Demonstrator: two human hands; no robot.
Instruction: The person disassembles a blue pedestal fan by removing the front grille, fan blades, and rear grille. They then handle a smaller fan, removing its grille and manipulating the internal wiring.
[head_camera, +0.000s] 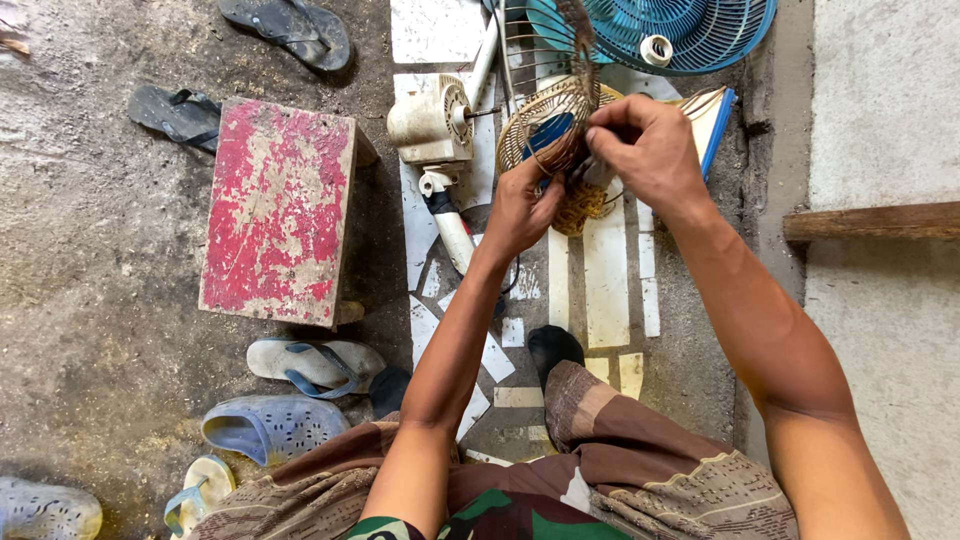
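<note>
Pinching the rusty round wire fan guard (545, 125), both left hand (520, 205) and right hand (645, 150) grip closed; sharp corroded wires could cut fingers.

A low wooden stool with flaking red paint (278, 210) stands on rough grey concrete floor (90, 300), white tile shards (606, 270) inlaid just beside it.

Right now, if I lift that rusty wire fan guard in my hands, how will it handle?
The wire fan guard is open mesh, so probably light. Thin rusty wires may flex and feel rough. Both hands, left hand and right hand, pinch it.
</note>
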